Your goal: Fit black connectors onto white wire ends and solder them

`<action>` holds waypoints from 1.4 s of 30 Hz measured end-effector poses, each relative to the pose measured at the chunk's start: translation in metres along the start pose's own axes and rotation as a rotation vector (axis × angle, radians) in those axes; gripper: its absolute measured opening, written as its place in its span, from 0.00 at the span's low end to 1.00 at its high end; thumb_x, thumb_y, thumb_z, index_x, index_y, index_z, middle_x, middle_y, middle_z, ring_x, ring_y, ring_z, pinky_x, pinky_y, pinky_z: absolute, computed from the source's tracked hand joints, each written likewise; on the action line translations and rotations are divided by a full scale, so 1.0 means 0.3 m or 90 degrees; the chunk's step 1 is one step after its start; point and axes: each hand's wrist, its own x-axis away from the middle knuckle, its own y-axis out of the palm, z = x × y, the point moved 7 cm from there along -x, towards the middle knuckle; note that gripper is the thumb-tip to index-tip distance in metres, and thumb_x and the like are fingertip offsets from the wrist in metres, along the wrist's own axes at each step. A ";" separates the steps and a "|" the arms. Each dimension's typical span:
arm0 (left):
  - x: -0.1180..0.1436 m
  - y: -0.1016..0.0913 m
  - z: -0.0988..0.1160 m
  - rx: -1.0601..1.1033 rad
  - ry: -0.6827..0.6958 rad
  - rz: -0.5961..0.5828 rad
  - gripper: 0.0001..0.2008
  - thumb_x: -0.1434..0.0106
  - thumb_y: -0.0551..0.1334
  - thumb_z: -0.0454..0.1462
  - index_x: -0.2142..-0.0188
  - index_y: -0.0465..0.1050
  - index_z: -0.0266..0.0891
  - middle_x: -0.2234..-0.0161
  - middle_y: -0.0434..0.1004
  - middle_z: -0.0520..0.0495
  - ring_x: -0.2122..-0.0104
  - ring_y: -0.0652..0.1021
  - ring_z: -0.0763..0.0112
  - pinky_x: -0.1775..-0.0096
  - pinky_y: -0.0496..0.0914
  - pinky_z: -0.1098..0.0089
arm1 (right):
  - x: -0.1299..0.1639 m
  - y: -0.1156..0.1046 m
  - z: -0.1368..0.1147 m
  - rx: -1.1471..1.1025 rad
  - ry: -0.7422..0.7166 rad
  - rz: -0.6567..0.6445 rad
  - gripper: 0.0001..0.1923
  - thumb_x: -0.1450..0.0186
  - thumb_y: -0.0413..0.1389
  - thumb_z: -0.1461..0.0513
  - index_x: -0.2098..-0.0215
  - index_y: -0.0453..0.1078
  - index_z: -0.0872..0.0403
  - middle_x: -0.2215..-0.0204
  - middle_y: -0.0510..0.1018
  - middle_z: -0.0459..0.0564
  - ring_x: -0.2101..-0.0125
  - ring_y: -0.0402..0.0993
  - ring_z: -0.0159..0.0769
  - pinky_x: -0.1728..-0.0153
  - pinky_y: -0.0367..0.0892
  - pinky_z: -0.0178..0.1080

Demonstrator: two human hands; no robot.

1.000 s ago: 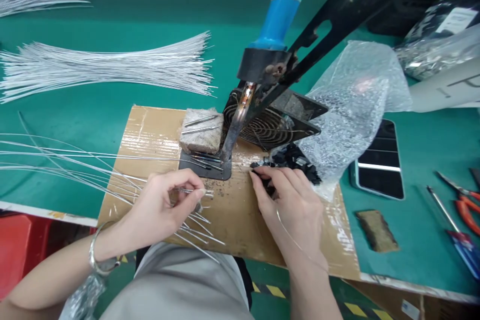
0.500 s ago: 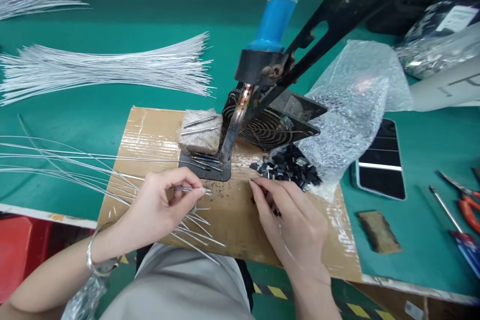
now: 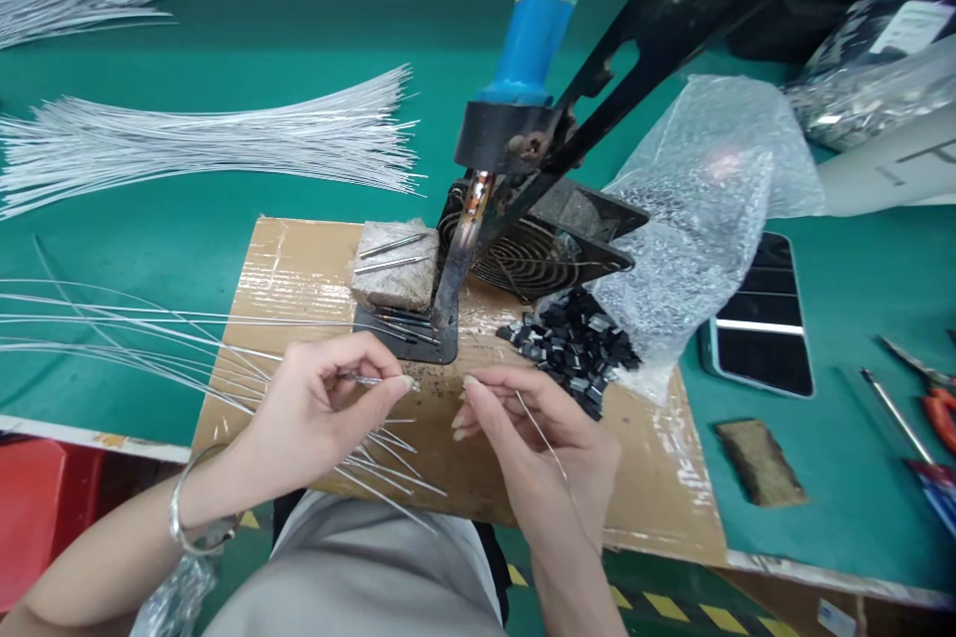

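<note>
Currently the wire end lies pinched between thumb and forefinger of the left hand, its long axis running nearly level, left to right, with the free tip pointing toward the right hand. Behind the pinch, the wire joins a loose fan of thin wires that trails off to the left across the cardboard sheet and over the green bench top.

The right hand sits just beside the tip, on its right, fingers drawn together as if closed on something small; what they hold cannot be made out. A single thin strand crosses the back of that hand. The two hands are near each other but not touching, with a narrow gap between the fingertips, so the wire's axis points straight across that gap.

Beyond the hands stands the soldering iron with its blue handle, clamped tip-down in a black stand over a small dark plate. A pile of small black parts lies just right of the plate, nearer the right hand, spilling from a bubble-wrap bag. A phone lies further right
</note>
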 end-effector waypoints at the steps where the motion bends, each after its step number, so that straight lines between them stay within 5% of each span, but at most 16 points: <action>1: 0.000 0.000 0.000 0.001 -0.001 0.000 0.09 0.32 0.64 0.40 0.67 0.76 0.37 0.74 0.73 0.51 0.76 0.67 0.74 0.75 0.58 0.70 | 0.002 0.012 -0.003 -0.016 0.012 -0.013 0.03 0.36 0.67 0.60 0.64 0.81 0.50 0.78 0.80 0.43 0.78 0.79 0.32 0.74 0.79 0.34; 17: -0.012 0.005 0.025 0.066 -0.033 -0.013 0.08 0.33 0.64 0.39 0.68 0.76 0.37 0.75 0.73 0.51 0.76 0.68 0.75 0.74 0.60 0.73 | 0.016 0.079 -0.002 -0.103 0.060 -0.070 0.02 0.34 0.65 0.61 0.64 0.82 0.49 0.78 0.80 0.43 0.78 0.76 0.31 0.74 0.77 0.33; 21: -0.007 0.004 0.013 0.040 -0.048 -0.013 0.11 0.32 0.64 0.42 0.67 0.76 0.38 0.77 0.69 0.52 0.77 0.63 0.75 0.77 0.53 0.71 | 0.013 0.084 0.003 -0.103 0.043 -0.085 0.02 0.34 0.65 0.61 0.64 0.81 0.48 0.77 0.80 0.43 0.78 0.76 0.30 0.75 0.77 0.33; 30: -0.007 0.008 0.017 0.067 -0.043 -0.018 0.10 0.33 0.64 0.41 0.69 0.75 0.38 0.66 0.79 0.43 0.71 0.73 0.70 0.74 0.61 0.71 | 0.005 0.089 0.021 -0.135 -0.025 -0.112 0.04 0.33 0.65 0.63 0.63 0.82 0.48 0.78 0.80 0.42 0.80 0.76 0.28 0.77 0.75 0.28; 42: -0.004 0.009 0.007 0.064 -0.062 -0.004 0.10 0.33 0.65 0.42 0.67 0.75 0.38 0.68 0.78 0.44 0.72 0.72 0.71 0.76 0.59 0.73 | 0.003 0.093 0.020 -0.123 -0.034 -0.127 0.04 0.33 0.64 0.62 0.63 0.83 0.48 0.76 0.79 0.44 0.80 0.74 0.28 0.79 0.73 0.30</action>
